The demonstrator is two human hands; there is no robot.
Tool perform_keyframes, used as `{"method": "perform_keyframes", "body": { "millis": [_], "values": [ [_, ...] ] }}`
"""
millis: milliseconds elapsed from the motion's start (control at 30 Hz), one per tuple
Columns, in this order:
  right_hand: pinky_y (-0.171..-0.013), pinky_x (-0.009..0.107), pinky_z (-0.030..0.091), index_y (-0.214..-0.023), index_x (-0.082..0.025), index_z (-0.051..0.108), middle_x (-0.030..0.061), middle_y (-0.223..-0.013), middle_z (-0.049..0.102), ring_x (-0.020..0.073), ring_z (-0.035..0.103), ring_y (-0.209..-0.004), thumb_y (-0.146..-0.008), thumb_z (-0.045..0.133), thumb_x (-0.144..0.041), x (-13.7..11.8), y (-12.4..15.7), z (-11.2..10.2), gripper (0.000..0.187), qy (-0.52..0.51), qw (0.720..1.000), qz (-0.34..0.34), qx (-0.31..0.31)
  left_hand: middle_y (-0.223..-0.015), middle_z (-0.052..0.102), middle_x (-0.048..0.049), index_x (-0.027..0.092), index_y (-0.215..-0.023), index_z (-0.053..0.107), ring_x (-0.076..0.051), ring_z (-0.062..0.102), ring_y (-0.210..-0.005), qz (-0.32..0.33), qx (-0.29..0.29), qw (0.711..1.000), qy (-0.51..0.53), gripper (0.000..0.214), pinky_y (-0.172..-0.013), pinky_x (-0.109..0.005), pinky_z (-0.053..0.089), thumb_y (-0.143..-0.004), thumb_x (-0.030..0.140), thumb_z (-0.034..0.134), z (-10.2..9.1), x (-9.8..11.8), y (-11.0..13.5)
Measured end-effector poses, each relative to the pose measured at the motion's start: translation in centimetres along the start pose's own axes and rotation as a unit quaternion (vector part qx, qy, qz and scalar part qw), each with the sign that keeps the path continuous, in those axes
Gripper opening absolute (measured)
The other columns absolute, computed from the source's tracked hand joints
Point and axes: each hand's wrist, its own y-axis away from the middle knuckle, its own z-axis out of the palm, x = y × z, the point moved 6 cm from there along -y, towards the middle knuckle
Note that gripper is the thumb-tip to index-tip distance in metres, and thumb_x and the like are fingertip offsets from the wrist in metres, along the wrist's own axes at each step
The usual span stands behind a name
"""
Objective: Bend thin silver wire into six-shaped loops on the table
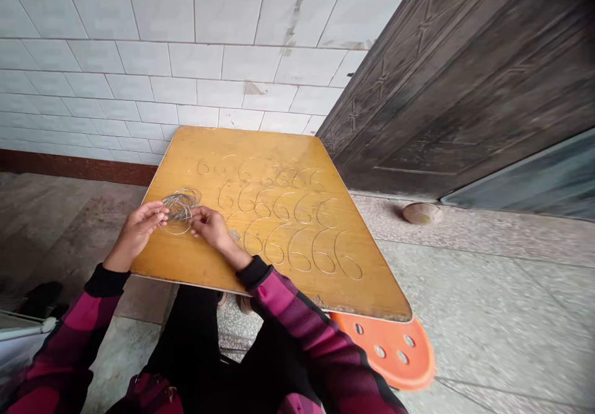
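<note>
A loose coil of thin silvery wire (182,198) is held over the left side of the wooden tabletop. My left hand (142,225) pinches the coil's left edge between thumb and fingers. On its other side, my right hand (209,225) has its fingertips closed on a wire loop at the coil's lower right. Several wire pieces bent like the figure six (300,250) lie in rough rows across the middle and right of the table. Whether the loop between my hands is separate from the coil, I cannot tell.
The yellow-brown table (195,259) stands by a white tiled wall (227,23). An orange stool (390,352) with holes sits under its right front corner. A dark carved door (446,92) leans in at the right, with a rounded stone (423,213) on the floor below.
</note>
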Motion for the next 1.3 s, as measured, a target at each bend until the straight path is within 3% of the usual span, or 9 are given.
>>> {"method": "perform_keyframes", "body": {
  "millis": [200,400,533,633,700,800,967,1133,1300],
  "values": [
    [-0.051,0.020,0.046,-0.108,-0.016,0.055,-0.0063,-0.067,0.059,0.0065,0.054,-0.049,-0.076,0.055,-0.016,0.0,0.0,-0.6,0.032,0.013,1.000,-0.015,0.002,-0.084,0.070,-0.0069,0.014,-0.098,0.063,-0.015,0.061,-0.071,-0.039,-0.053,0.996,-0.062,0.040,-0.066,-0.028,0.047,-0.066,0.035,0.076,1.2,-1.3,0.4],
    [-0.047,0.021,0.047,-0.111,-0.018,0.041,-0.0088,-0.061,0.059,0.0083,0.055,-0.045,-0.073,0.058,-0.011,0.7,0.6,-1.2,0.042,0.039,0.999,0.029,0.013,-0.091,0.070,-0.0079,0.015,-0.082,0.067,-0.015,0.062,-0.071,-0.026,0.039,0.997,-0.065,0.030,-0.065,-0.028,0.047,-0.065,0.038,0.073,-0.3,-2.2,-0.2],
    [-0.048,0.021,0.050,-0.097,-0.020,0.039,-0.0068,-0.064,0.062,0.0085,0.058,-0.046,-0.069,0.062,-0.008,1.3,1.3,-0.6,0.038,-0.037,0.995,0.093,0.001,-0.096,0.069,-0.0080,0.017,-0.079,0.069,-0.022,0.062,-0.091,0.062,0.082,0.980,-0.170,0.022,-0.081,-0.033,0.048,-0.067,0.035,0.067,-1.3,-1.7,-1.2],
    [-0.046,0.020,0.050,-0.094,-0.019,0.040,-0.0054,-0.063,0.063,0.0089,0.059,-0.047,-0.068,0.064,-0.006,1.4,1.8,-0.5,0.038,-0.088,0.989,0.115,0.027,-0.091,0.068,-0.0054,0.018,-0.073,0.069,-0.021,0.060,-0.090,0.131,0.115,0.960,-0.220,0.015,-0.081,-0.031,0.046,-0.068,0.031,0.066,-1.6,-0.4,-1.1],
    [-0.044,0.019,0.050,-0.093,-0.018,0.041,-0.0046,-0.062,0.063,0.0087,0.058,-0.046,-0.068,0.064,-0.005,1.6,2.0,-0.4,0.037,-0.115,0.984,0.135,0.033,-0.079,0.065,-0.0027,0.017,-0.074,0.068,-0.015,0.057,-0.072,0.099,0.115,0.973,-0.175,0.015,-0.066,-0.026,0.046,-0.069,0.031,0.067,-1.6,0.1,-0.7],
    [-0.042,0.017,0.049,-0.091,-0.017,0.045,-0.0035,-0.061,0.064,0.0081,0.058,-0.044,-0.069,0.062,-0.003,2.0,2.4,0.2,0.031,-0.150,0.972,0.179,0.002,-0.065,0.058,0.0008,0.016,-0.076,0.066,-0.005,0.041,-0.047,-0.031,0.021,0.999,-0.009,0.014,-0.044,-0.019,0.034,-0.069,0.028,0.069,-0.3,0.4,0.3],
    [-0.039,0.014,0.046,-0.086,-0.014,0.054,-0.0022,-0.055,0.063,0.0073,0.056,-0.041,-0.073,0.057,-0.001,2.5,3.5,1.3,0.019,-0.236,0.927,0.284,-0.064,-0.056,0.047,0.0035,0.015,-0.077,0.063,-0.002,0.034,-0.041,-0.156,-0.060,0.974,0.151,0.008,-0.037,-0.013,0.030,-0.072,0.019,0.067,1.7,1.5,1.6],
    [-0.042,0.011,0.045,-0.087,-0.010,0.058,-0.0004,-0.057,0.064,0.0055,0.056,-0.042,-0.079,0.051,-0.001,1.7,6.1,0.6,0.014,-0.341,0.871,0.346,-0.078,-0.057,0.049,0.0026,0.016,-0.076,0.063,-0.003,0.037,-0.041,-0.163,-0.059,0.974,0.148,0.003,-0.037,-0.014,0.033,-0.074,0.017,0.065,2.0,1.3,1.6],
    [-0.044,0.013,0.046,-0.086,-0.013,0.061,-0.0013,-0.067,0.066,0.0053,0.059,-0.049,-0.074,0.066,-0.008,0.5,8.0,-1.8,0.014,-0.328,0.908,0.252,-0.064,-0.062,0.055,0.0003,0.015,-0.077,0.067,-0.004,0.043,-0.046,-0.144,-0.079,0.981,0.101,0.012,-0.040,-0.015,0.033,-0.069,0.021,0.071,3.6,0.6,1.5]
  ]
}}
